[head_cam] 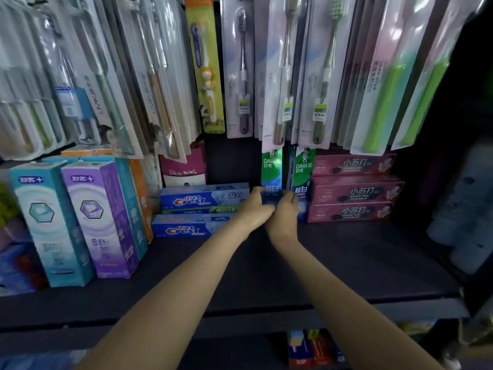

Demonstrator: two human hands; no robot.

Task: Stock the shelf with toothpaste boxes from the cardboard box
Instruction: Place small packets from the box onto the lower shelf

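While both hands, left hand (254, 206) and right hand (284, 213), hold the green toothpaste box (272, 172) upright beside the pink boxes (352, 192), it needs pushing back, I think.

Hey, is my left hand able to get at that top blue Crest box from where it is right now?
Probably yes. The left hand sits just right of the top Crest box, with nothing between them, but its fingers are gripping the upright Darlie box and would need to let go first.
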